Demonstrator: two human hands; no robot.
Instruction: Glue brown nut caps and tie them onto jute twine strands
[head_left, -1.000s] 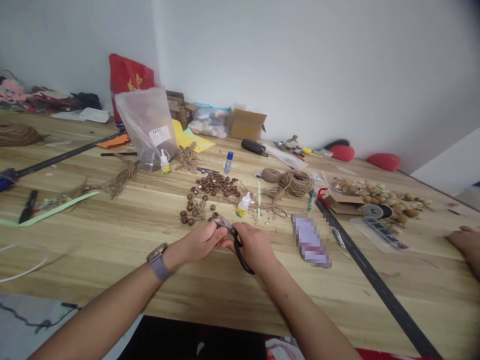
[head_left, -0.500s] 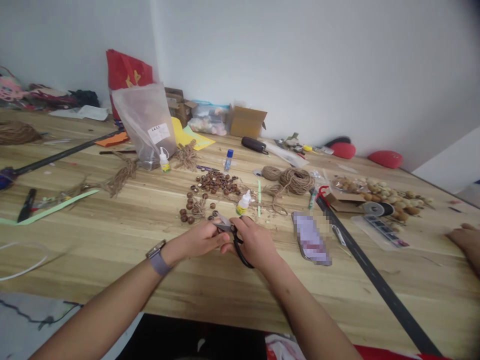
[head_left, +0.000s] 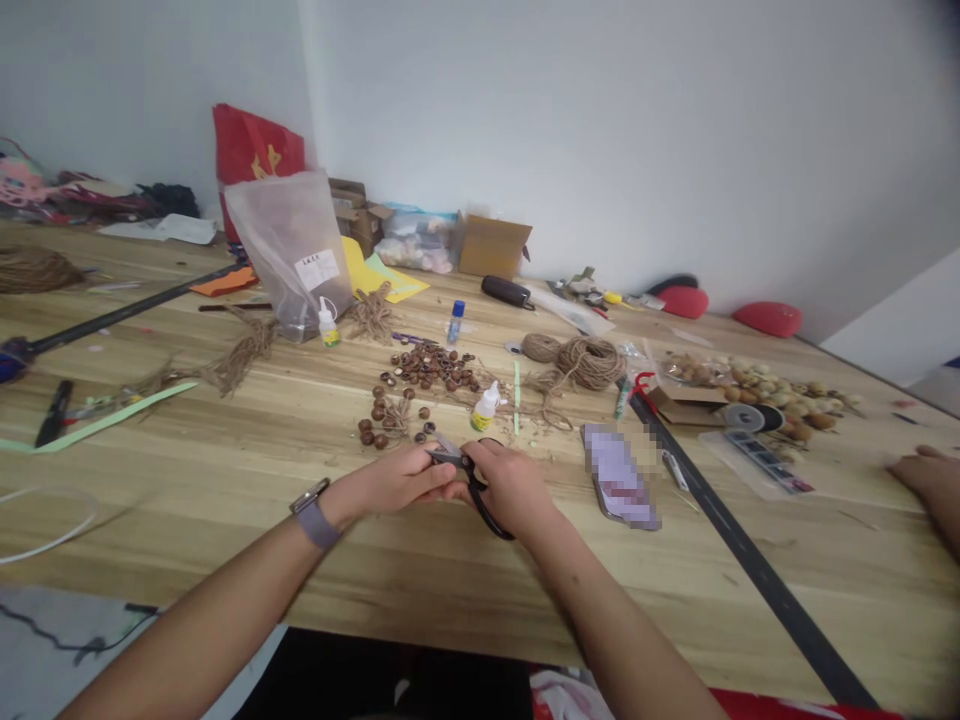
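My right hand (head_left: 517, 490) has its fingers through the black handles of a pair of scissors (head_left: 480, 500). The metal blades point left, toward my left hand (head_left: 397, 478), whose fingers are closed with the thumb lying by the blades. Whatever the left fingers pinch is hidden. Just beyond my hands are loose round brown nuts (head_left: 381, 440), a larger pile of brown nuts and shells (head_left: 431, 368), and a small white glue bottle (head_left: 486, 408) with a yellow-green label.
Coiled twine (head_left: 591, 362) lies behind a phone (head_left: 619, 475) on the right. A utility knife (head_left: 676, 470) rests by a dark strip (head_left: 739, 545). Another person's hand (head_left: 926, 475) is at the right edge. A translucent bag (head_left: 296, 260) stands at the back left.
The scissors have shifted slightly, their lower handle loop a little lower and to the right. My left thumb sits slightly higher against the blades. Other things stay in place.
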